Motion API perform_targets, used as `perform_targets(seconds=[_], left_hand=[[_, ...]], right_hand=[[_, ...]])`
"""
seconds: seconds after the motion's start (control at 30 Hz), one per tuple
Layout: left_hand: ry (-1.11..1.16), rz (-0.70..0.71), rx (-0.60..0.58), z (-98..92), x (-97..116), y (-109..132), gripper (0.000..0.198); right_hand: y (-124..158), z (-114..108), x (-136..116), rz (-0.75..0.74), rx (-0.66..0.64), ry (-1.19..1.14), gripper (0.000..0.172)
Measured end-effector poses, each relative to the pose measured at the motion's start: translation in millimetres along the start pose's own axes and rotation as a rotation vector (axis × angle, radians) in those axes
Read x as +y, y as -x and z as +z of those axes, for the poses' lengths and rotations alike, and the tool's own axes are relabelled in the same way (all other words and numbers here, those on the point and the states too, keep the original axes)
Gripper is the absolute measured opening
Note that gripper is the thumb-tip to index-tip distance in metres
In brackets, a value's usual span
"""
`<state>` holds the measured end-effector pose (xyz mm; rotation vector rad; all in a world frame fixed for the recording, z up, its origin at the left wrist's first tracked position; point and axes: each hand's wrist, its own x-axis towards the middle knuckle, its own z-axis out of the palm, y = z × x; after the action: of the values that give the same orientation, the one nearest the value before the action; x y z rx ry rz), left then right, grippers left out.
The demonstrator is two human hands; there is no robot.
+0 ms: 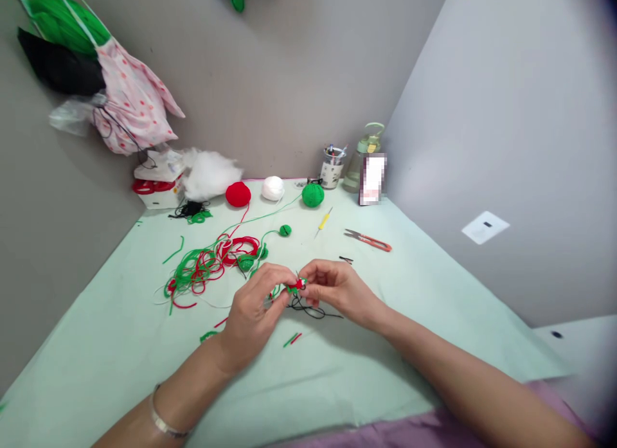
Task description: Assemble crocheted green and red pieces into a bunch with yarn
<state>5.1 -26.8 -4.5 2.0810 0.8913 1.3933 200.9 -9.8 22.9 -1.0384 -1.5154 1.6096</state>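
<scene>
Between both hands, above the middle of the table, is a small red, green and white crochet piece [297, 285]. My left hand [258, 304] pinches its left side, and the fingers of my right hand [340, 289] are closed at its right edge. Whether the right fingers also hold a needle or thread is too small to tell. Black yarn [315, 312] hangs in loops below the piece onto the table. Just behind my left hand lie small green crocheted shapes [246, 262]. Short green and red yarn snippets [292, 339] rest in front of the hands.
Tangled red, green and white yarn [202, 268] spreads at left. Red [238, 194], white and green yarn balls [313, 195] line the back. A yellow-handled crochet hook [324, 222] and orange thread snips [369, 240] lie at right. A phone [373, 179] leans against a bottle [355, 165].
</scene>
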Motion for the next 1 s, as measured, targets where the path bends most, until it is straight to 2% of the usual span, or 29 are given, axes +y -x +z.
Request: perform_targets(seconds=[0.13, 0.37, 0.47, 0.53, 0.6, 0.67, 0.73, 0.8, 0.83, 0.9, 0.97, 1.0], left_hand=[[0.114, -0.133, -0.012, 2.2, 1, -1, 0.018], [0.306, -0.407, -0.127, 5.7, 8, -5, 0.01], [0.439, -0.561, -0.214, 5.5, 11, -9, 0.003], [0.505, -0.634, -0.27, 5.4, 12, -11, 0.007], [0.585, -0.682, -0.305, 5.7, 12, -12, 0.011], [0.681, -0.716, -0.33, 5.7, 11, -12, 0.015], [0.756, -0.743, -0.351, 4.4, 9, -11, 0.017], [0.8, -0.761, -0.36, 1.9, 7, -10, 0.018], [0.813, -0.767, -0.359, 0.4, 7, -10, 0.018], [0.829, -0.766, -0.35, -2.2, 6, -10, 0.018], [0.831, -0.757, -0.338, -3.8, 6, -11, 0.018], [0.831, -0.755, -0.332, -4.2, 7, -12, 0.018]], right_hand=[[-1, -10, -6, -0.008, -0.075, 0.014, 0.024], [1, -11, -11, 0.022, -0.004, 0.071, 0.021], [-3, -14, -9, -0.017, 0.13, 0.0, 0.014], [-8, -21, -8, -0.041, 0.27, -0.146, 0.014], [-11, -30, -9, -0.015, 0.348, -0.316, 0.017], [-13, -39, -13, 0.049, 0.305, -0.43, 0.021], [-12, -48, -18, 0.073, 0.204, -0.435, 0.024], [-12, -62, -21, -0.002, 0.187, -0.341, 0.026], [-12, -71, -22, -0.069, 0.243, -0.272, 0.028], [-14, -93, -20, -0.178, 0.463, -0.119, 0.033], [-18, -119, -15, -0.188, 0.713, 0.052, 0.033], [-21, -132, -11, -0.202, 0.787, 0.082, 0.03]])
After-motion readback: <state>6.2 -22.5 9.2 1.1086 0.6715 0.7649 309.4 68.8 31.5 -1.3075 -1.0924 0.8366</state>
